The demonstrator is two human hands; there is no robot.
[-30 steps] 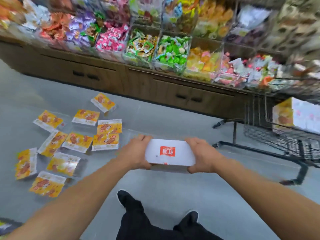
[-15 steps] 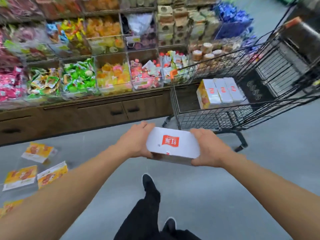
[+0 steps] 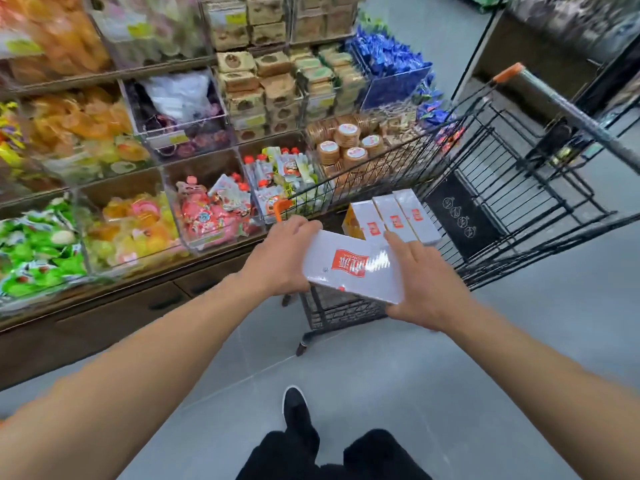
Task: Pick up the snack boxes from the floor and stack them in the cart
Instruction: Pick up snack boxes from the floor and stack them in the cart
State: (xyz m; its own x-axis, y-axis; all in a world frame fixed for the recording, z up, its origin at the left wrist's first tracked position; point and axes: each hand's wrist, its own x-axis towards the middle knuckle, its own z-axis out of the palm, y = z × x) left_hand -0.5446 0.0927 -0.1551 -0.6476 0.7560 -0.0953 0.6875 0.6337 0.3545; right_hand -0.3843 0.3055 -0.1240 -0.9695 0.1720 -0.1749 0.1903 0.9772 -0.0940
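Carrying 1 box to the cart

The cart (image 3: pixel 485 188) stood ahead with 3 boxes (image 3: pixel 391 220) on edge inside; the left hand (image 3: pixel 277 261) and right hand (image 3: pixel 422 282) clasped a box (image 3: pixel 349 268) at its ends, over the near rim. Next, likely: lower it beside those 3.

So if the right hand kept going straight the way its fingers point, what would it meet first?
Probably the row of white boxes standing in the cart. The right hand points up and slightly left toward them, though depth is unclear.
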